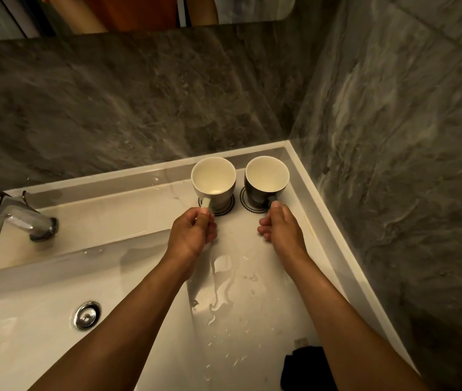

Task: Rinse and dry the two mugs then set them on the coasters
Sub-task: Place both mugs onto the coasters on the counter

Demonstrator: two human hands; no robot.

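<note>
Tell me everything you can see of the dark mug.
The dark mug stands upright on a round, scallop-edged coaster in the far right corner of the white counter, beside the white mug. It looks like glazed ceramic: dark glossy outside, cream inside, apparently empty. Its handle points toward the person, and the right hand pinches it. It stands apart from the white mug.

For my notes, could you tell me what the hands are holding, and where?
Left hand grips white mug by its handle; right hand grips dark mug by its handle.
</note>
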